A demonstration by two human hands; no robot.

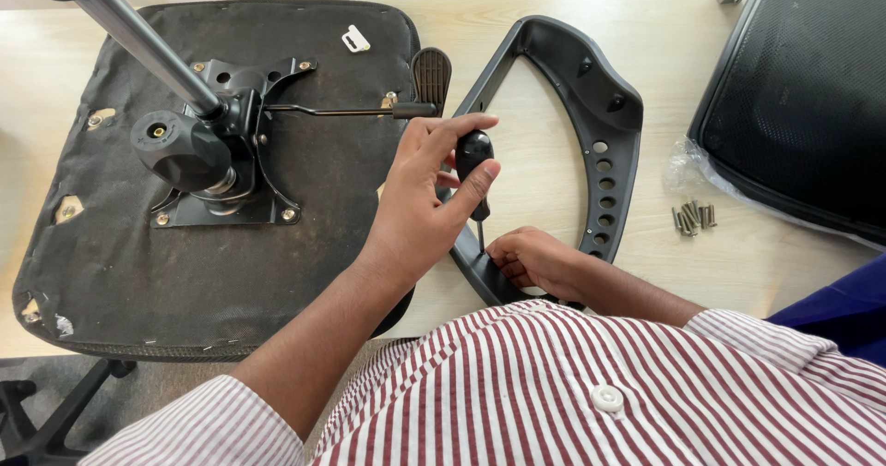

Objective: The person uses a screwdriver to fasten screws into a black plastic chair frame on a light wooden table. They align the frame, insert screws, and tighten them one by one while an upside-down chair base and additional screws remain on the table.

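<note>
The left hand [420,203] is closed around the black handle of a screwdriver [473,175]. The thumb lies along the near side of the handle and the fingers wrap over its top. The screwdriver stands nearly upright, and its thin shaft points down to the lower end of a black plastic armrest bracket [604,129].

The right hand [531,258] rests on that lower end of the armrest bracket, just beside the screwdriver tip. Its fingers are curled down onto the plastic and press against it; whether they pinch a screw cannot be told.

The armrest bracket lies flat on the light wooden table [775,254]. It is a curved loop, with a row of oval holes along its right limb. Its lower end touches the right edge of the upturned chair seat [185,272].

The chair seat lies underside up on the left part of the table, covered in worn black fabric. A black metal tilt mechanism [235,143] is bolted to it. A chrome gas-lift cylinder [143,37] rises from the mechanism toward the upper left. A thin adjustment lever [355,110] with a ribbed paddle extends right from the mechanism, ending near the left hand.

A small cluster of screws [692,217] lies on the table to the right of the armrest bracket, apart from both hands. A black mesh chair backrest [803,97] occupies the upper right corner, with clear plastic wrap under its edge.

The person wears a red-and-white striped shirt [554,392].
</note>
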